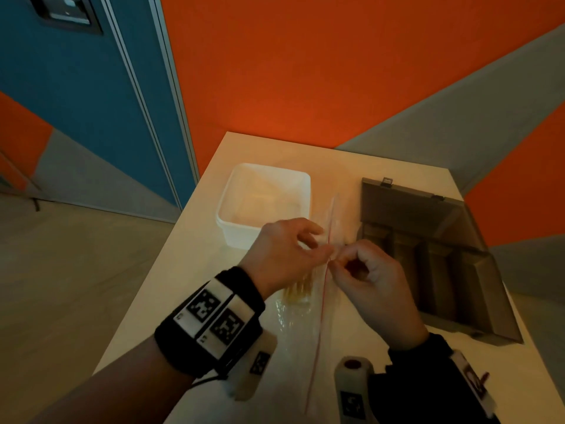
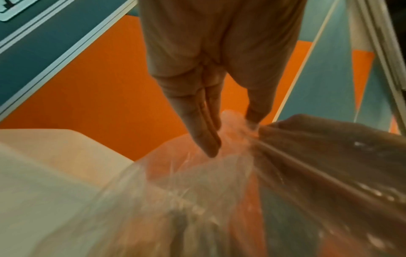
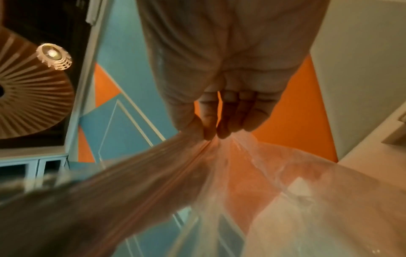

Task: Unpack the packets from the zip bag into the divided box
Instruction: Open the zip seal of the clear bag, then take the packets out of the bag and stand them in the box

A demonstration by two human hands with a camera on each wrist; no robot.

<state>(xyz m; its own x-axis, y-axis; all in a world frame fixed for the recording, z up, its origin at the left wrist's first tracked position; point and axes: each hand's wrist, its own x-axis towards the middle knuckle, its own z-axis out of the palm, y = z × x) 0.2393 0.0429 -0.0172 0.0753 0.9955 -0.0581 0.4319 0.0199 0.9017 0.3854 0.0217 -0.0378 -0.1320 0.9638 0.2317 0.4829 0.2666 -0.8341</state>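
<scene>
A clear zip bag (image 1: 301, 313) with a red zip line is held up above the table, its top edge towards me. My left hand (image 1: 287, 252) pinches one lip of the bag's mouth between thumb and fingers (image 2: 206, 139). My right hand (image 1: 363, 270) pinches the other lip right beside it, fingers (image 3: 211, 128) curled on the plastic (image 3: 252, 173). Yellowish packets (image 1: 298, 290) show through the bag below my left hand. The grey divided box (image 1: 440, 264) lies open to the right, its lid tipped back.
A white plastic tub (image 1: 263, 203) stands at the back left of the white table (image 1: 195, 270). The table's left edge drops to the floor. Orange and blue walls rise behind.
</scene>
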